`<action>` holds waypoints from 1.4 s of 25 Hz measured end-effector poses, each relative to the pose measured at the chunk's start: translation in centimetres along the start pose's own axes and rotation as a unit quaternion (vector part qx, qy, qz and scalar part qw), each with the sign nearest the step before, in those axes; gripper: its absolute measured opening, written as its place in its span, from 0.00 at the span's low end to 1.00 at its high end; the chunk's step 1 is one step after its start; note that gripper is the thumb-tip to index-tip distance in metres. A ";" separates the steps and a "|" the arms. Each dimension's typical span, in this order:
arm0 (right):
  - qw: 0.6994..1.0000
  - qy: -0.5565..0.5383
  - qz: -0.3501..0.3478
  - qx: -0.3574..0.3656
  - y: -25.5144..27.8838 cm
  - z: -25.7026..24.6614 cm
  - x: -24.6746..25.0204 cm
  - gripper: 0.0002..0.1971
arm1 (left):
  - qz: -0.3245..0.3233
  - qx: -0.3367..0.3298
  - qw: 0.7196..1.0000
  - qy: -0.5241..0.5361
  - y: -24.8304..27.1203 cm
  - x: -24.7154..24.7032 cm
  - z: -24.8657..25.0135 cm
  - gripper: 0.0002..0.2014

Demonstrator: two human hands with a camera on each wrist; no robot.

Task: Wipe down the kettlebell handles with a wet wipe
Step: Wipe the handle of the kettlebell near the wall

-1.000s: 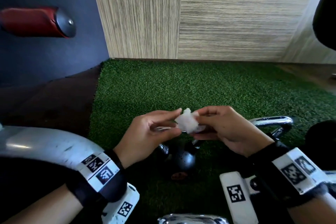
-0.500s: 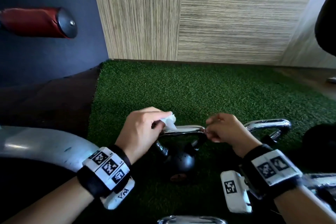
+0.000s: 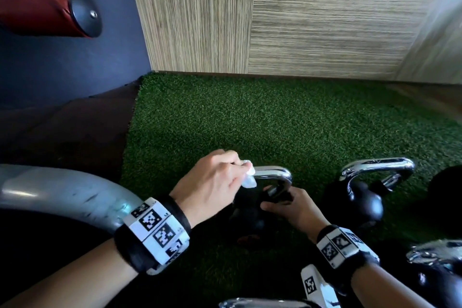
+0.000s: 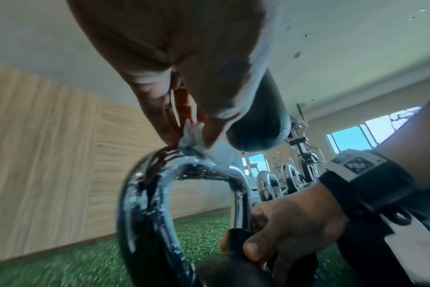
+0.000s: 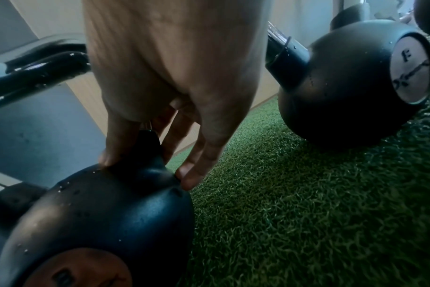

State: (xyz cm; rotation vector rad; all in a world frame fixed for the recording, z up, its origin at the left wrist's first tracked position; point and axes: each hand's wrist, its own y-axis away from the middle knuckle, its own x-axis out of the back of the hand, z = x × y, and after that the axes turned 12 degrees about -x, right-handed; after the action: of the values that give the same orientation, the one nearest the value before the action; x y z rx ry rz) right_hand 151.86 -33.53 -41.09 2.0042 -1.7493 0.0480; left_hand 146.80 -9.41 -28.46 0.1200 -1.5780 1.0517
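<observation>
Kettlebell (image 3: pixel 252 217) upright on green turf (image 3: pixel 250 117), chrome handle (image 3: pixel 273 174) uppermost, its top bar running left-right; left hand (image 3: pixel 212 182) pinches wet wipe (image 3: pixel 248 177) against the bar's left end; right hand (image 3: pixel 295 210), fingers curled, grips the handle's right leg at its base.

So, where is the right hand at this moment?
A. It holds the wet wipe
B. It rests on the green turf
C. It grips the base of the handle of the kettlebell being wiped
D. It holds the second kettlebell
C: the right hand grips the kettlebell where its handle joins the body, while the left hand presses the wet wipe on the handle's top.
</observation>
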 end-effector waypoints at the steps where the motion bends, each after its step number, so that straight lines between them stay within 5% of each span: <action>1: 1.000 -0.008 -0.006 0.004 0.2 -0.1 0.0 0.38 | 0.024 0.016 1.000 0.012 0.4 0.2 -0.8 0.10; 6: 1.000 -0.020 -0.005 0.015 0.6 -0.2 -0.2 0.38 | 0.020 -0.015 1.000 0.012 1.8 0.5 -1.1 0.08; 9: 1.000 -0.006 0.003 0.016 0.4 -0.1 -0.1 0.38 | 0.113 0.125 0.980 0.103 4.0 -0.1 -2.9 0.08; 11: 1.000 -0.006 0.003 0.017 0.4 0.1 -0.1 0.38 | 0.117 0.199 0.963 0.138 6.1 -1.0 -4.7 0.09; 22: 0.999 -0.021 -0.022 0.021 0.2 0.4 0.2 0.37 | 0.162 0.396 0.853 0.299 9.5 -6.7 -1.4 0.11; 29: 0.999 0.044 -0.020 0.008 0.5 0.7 1.2 0.37 | 0.155 0.396 0.869 0.253 8.2 -6.6 -1.4 0.13; 32: 0.992 0.118 -0.016 0.034 1.7 0.8 2.5 0.25 | 0.180 0.383 0.880 0.217 6.5 -8.0 -3.2 0.16; 35: 0.975 0.179 -0.109 0.071 3.6 -0.5 1.9 0.14 | 0.146 0.355 0.901 0.202 3.1 -9.6 -4.9 0.14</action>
State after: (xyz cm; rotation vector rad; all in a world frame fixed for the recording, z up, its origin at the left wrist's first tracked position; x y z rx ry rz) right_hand 148.95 -35.37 -38.83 2.1186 -1.3258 0.4444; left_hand 151.63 -8.70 -38.54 0.1465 -0.7934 1.7341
